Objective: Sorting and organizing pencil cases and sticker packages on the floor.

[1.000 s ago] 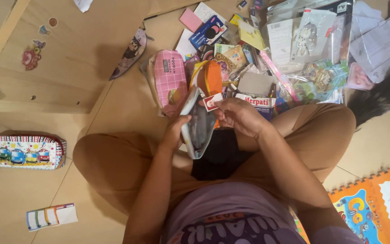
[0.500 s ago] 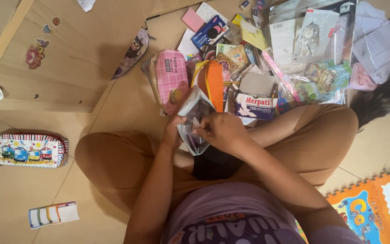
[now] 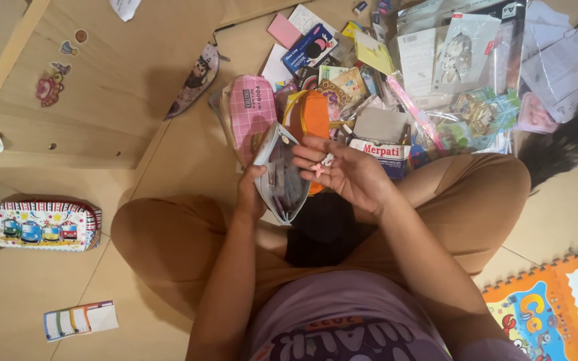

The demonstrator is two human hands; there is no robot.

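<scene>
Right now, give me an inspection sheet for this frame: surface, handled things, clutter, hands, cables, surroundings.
Surface: wooden floor, person sitting cross-legged.
Handled things: grey pouch, open; small pink item.
Clutter: pink checked case, orange pouch, cards and packets.
Hands: left hand grips the pouch; right hand holds the pink item on its fingers.
Cables: nothing seen.
Surroundings: bus-print case, wooden board with stickers, play mat.

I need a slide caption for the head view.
Left hand holds open grey zip pouch; right hand pinches small pink trinket.
</scene>
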